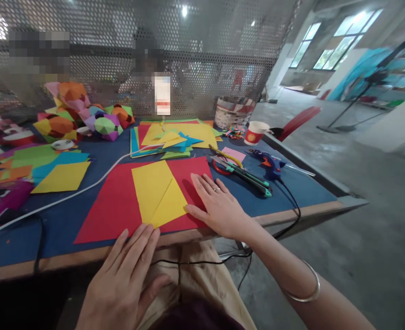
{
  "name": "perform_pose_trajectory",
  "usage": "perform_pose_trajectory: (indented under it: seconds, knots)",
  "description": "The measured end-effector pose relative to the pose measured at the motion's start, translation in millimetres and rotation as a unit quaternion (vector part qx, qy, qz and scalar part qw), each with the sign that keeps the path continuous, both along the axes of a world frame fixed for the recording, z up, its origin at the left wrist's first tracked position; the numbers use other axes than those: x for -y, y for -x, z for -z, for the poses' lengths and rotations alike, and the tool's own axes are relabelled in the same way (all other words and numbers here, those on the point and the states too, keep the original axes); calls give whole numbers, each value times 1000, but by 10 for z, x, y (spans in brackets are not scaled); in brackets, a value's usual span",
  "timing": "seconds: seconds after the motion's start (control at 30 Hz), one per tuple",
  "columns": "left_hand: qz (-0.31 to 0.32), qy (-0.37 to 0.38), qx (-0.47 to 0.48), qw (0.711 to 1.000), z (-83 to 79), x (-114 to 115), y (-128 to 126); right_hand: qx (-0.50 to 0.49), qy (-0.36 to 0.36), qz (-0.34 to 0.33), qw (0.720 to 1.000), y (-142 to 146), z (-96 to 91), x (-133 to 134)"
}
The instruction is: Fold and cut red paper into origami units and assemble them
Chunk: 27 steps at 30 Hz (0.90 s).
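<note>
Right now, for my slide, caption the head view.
Left hand and right hand touch folded yellow paper on a red sheet.

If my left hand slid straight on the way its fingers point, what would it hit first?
Probably the folded yellow sheet. The left hand points away and slightly right, its fingertips at that sheet's near corner on the red paper. I can't tell whether they touch.

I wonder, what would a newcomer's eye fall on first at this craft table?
Most striking is the yellow paper, partly folded, on a big red sheet at the near edge of the blue table, with the right hand flat beside it and the fingertips of the left hand at its lower tip. Next comes the heap of multicoloured folded paper balls at the far left, and the glue gun to the right.
</note>
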<state>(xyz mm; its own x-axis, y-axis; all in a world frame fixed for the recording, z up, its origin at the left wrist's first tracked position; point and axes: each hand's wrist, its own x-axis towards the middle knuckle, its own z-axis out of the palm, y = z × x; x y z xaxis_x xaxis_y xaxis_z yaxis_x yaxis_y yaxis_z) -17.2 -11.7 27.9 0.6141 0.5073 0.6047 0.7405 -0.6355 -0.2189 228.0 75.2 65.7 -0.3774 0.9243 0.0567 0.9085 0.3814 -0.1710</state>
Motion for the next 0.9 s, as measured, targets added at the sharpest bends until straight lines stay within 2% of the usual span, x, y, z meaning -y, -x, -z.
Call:
perform_pose_trajectory:
  seconds: [0.23,0.37,0.47,0.53,0.6,0.7,0.8,0.9]
  knots:
    - [32,-29,-2,999,53,-57,85,-9,-49,-4,999,-54,-26,7]
    - [33,-29,-5,999,46,-66,126,-13,-117,84,990,-339,-141,-25]
    - [14,-10,31,999,-47,-69,88,-6,-160,176,971,-671,-162,-76]
    - [-18,22,90,996,-155,-122,8,2,-167,210,963,-858,-116,-122]
    - [-52,78,164,982,-264,-239,-102,6,-164,210,964,-970,-47,-166]
    - [-73,168,238,954,-363,-496,-258,0,-160,181,970,-1009,25,-209]
    - [-86,260,265,924,-388,-733,-356,-16,-162,152,975,-987,23,-193]
    - [-106,313,279,902,-422,-859,-409,-38,-165,114,979,-966,-4,-105]
